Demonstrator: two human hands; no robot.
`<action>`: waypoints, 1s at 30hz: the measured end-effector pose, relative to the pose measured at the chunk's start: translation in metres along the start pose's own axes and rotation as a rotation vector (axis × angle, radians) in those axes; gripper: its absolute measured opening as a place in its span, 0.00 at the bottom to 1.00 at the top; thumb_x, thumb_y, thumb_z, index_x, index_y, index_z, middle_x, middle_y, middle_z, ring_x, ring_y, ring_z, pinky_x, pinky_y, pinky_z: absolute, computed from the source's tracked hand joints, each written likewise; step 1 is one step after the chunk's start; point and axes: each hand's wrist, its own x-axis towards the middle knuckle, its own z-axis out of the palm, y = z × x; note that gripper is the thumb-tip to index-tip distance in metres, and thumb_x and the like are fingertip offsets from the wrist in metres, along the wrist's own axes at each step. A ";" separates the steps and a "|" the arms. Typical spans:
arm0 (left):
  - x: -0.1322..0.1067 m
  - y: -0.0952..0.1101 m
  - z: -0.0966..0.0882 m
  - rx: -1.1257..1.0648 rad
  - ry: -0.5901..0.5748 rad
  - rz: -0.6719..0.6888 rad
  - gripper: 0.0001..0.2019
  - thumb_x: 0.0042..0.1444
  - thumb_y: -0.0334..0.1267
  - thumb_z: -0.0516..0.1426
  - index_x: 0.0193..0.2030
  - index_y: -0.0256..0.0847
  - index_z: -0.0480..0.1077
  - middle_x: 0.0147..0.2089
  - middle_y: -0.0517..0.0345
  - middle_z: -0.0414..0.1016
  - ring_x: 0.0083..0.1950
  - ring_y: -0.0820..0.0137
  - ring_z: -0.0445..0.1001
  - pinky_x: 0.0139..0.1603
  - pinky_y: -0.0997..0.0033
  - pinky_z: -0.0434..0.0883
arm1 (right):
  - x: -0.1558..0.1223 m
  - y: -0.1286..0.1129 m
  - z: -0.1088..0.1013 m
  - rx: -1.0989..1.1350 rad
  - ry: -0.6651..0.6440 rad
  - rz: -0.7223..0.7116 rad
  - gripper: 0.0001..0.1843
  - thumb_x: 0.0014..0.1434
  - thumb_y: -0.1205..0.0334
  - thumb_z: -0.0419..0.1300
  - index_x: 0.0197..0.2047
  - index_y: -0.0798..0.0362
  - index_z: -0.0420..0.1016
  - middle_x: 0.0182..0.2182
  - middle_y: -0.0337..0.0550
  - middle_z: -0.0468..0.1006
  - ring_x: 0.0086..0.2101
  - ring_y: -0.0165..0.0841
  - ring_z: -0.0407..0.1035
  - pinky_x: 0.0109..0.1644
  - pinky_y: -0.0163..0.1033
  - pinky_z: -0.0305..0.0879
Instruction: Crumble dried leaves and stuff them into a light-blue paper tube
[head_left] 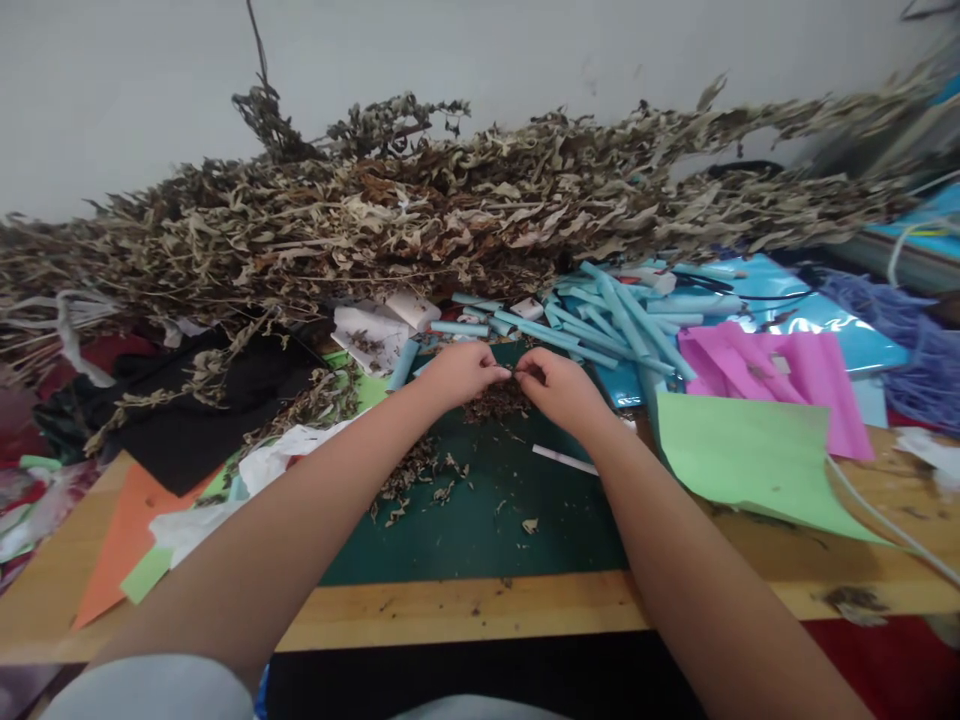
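Note:
My left hand (463, 374) and my right hand (559, 388) meet over a dark green mat (480, 540), their thumbs and forefingers pinched close together. Between the fingertips is a small dark scrap that looks like dried leaf. Just under them lies a heap of crumbled dried leaves (495, 404). More leaf bits (420, 470) are scattered on the mat to the left, and a single pale leaf flake (530, 525) lies nearer me. A narrow white paper strip (564, 459) rests beside my right wrist.
Bundles of dried leafy stems (450, 220) line the wall. Rolled blue paper tubes (615, 320) are piled behind my right hand. Pink paper (780, 370) and a green sheet (750, 455) lie right. Black cloth (217, 420) and orange paper (135, 530) lie left on the wooden table (465, 610).

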 end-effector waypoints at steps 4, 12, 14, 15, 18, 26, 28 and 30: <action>0.004 -0.010 -0.005 0.021 -0.001 0.043 0.07 0.39 0.33 0.58 0.15 0.40 0.66 0.11 0.64 0.62 0.18 0.73 0.61 0.30 0.72 0.61 | 0.000 0.002 0.002 -0.016 -0.054 -0.034 0.05 0.48 0.66 0.52 0.29 0.53 0.68 0.25 0.40 0.70 0.27 0.31 0.62 0.28 0.34 0.54; 0.006 -0.020 -0.005 -0.007 0.007 0.113 0.10 0.36 0.23 0.55 0.21 0.43 0.72 0.20 0.62 0.71 0.24 0.72 0.65 0.33 0.74 0.61 | 0.001 0.007 0.010 0.059 -0.072 -0.014 0.06 0.48 0.67 0.51 0.30 0.53 0.69 0.25 0.40 0.71 0.25 0.30 0.62 0.28 0.34 0.56; 0.004 -0.019 -0.005 -0.013 -0.001 0.132 0.08 0.37 0.26 0.56 0.20 0.43 0.72 0.20 0.62 0.70 0.24 0.72 0.65 0.32 0.74 0.61 | 0.001 0.007 0.011 0.090 -0.060 0.006 0.06 0.48 0.66 0.52 0.30 0.53 0.68 0.24 0.39 0.71 0.24 0.29 0.61 0.27 0.34 0.56; 0.003 -0.019 -0.004 -0.016 -0.005 0.142 0.05 0.37 0.28 0.57 0.20 0.42 0.72 0.19 0.62 0.70 0.23 0.72 0.64 0.32 0.74 0.61 | 0.001 0.007 0.010 0.105 -0.055 0.014 0.05 0.47 0.66 0.52 0.29 0.53 0.68 0.23 0.38 0.71 0.24 0.28 0.61 0.27 0.33 0.56; 0.002 -0.019 -0.002 -0.028 -0.014 0.171 0.02 0.35 0.35 0.60 0.21 0.42 0.72 0.20 0.62 0.70 0.23 0.72 0.64 0.30 0.75 0.61 | 0.000 0.005 0.009 0.148 -0.040 0.038 0.05 0.47 0.66 0.52 0.28 0.53 0.68 0.22 0.37 0.70 0.24 0.28 0.61 0.27 0.33 0.56; 0.001 -0.021 0.000 -0.013 0.015 0.247 0.03 0.37 0.34 0.58 0.23 0.44 0.73 0.26 0.60 0.72 0.31 0.69 0.66 0.36 0.74 0.60 | 0.001 0.003 0.007 0.249 -0.007 0.093 0.04 0.47 0.64 0.52 0.28 0.53 0.66 0.23 0.36 0.70 0.24 0.28 0.62 0.28 0.33 0.58; 0.001 -0.021 -0.001 -0.003 0.019 0.254 0.03 0.39 0.33 0.57 0.22 0.44 0.73 0.26 0.60 0.72 0.31 0.69 0.67 0.37 0.74 0.61 | 0.001 0.004 0.006 0.268 -0.009 0.107 0.04 0.47 0.64 0.52 0.28 0.53 0.66 0.22 0.36 0.69 0.24 0.28 0.62 0.28 0.33 0.58; 0.002 -0.022 -0.002 0.008 0.020 0.255 0.04 0.39 0.32 0.56 0.22 0.44 0.73 0.26 0.60 0.72 0.31 0.69 0.67 0.37 0.73 0.61 | 0.001 0.004 0.006 0.280 -0.007 0.126 0.04 0.46 0.64 0.52 0.28 0.53 0.66 0.22 0.36 0.69 0.24 0.28 0.62 0.27 0.33 0.57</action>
